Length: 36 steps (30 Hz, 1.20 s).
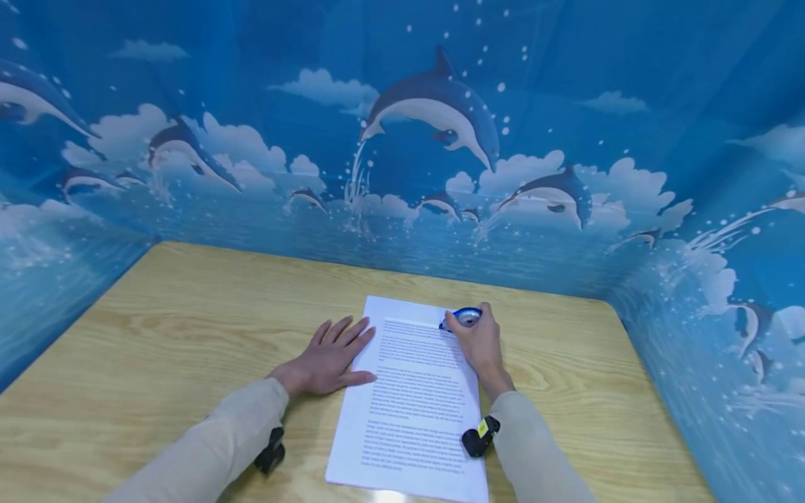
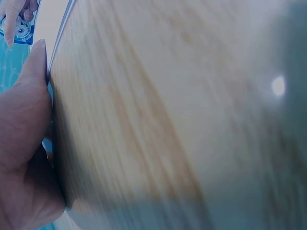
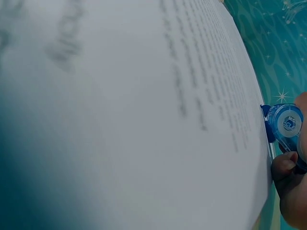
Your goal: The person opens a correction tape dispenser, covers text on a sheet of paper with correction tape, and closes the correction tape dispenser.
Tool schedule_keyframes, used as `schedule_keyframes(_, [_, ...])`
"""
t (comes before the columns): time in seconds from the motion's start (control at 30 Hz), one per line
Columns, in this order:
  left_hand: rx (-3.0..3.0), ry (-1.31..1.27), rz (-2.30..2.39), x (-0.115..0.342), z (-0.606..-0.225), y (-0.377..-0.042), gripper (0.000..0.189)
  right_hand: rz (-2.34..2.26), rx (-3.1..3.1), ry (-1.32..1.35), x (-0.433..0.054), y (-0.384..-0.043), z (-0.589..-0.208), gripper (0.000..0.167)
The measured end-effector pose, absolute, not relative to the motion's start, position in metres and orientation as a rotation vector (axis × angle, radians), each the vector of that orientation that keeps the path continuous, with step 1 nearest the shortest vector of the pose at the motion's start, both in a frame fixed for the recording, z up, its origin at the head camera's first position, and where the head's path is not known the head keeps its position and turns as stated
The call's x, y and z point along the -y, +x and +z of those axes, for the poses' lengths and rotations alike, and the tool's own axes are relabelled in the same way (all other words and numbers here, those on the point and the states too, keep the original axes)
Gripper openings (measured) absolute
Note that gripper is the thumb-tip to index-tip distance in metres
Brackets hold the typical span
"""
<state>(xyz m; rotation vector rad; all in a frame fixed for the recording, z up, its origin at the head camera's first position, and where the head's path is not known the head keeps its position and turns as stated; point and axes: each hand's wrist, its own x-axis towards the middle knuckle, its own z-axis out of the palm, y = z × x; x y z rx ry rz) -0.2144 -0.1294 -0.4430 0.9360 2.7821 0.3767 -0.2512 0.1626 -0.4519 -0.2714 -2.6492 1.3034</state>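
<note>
Sheets of paper printed with several paragraphs lie on the wooden table. My right hand pinches a blue, see-through correction tape dispenser at the upper right of the page, its tip right at the top lines of text. In the right wrist view the dispenser shows a round white spool, with the thumb below it. Fingers spread, my left hand rests flat across the paper's left edge. The left wrist view shows part of that hand by the paper's edge.
The wood-grain table reaches back to a blue curtain printed with dolphins, which also runs along both sides. Small black devices, one on the left wrist and one on the right wrist, sit at the sleeves.
</note>
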Motion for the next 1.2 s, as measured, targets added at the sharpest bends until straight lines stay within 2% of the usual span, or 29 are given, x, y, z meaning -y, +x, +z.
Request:
schedule_keyframes(0.93, [-2.783,0.927,0.385,0.129,-0.438,-0.214,0.08,1.253,2.625,-0.292,-0.181,-0.248,-0.452,0.056])
schedule_keyframes(1.2, [-2.78,0.923,0.372,0.128,-0.441,-0.214,0.08,1.264,2.6,-0.302,-0.186,-0.247,-0.454,0.051])
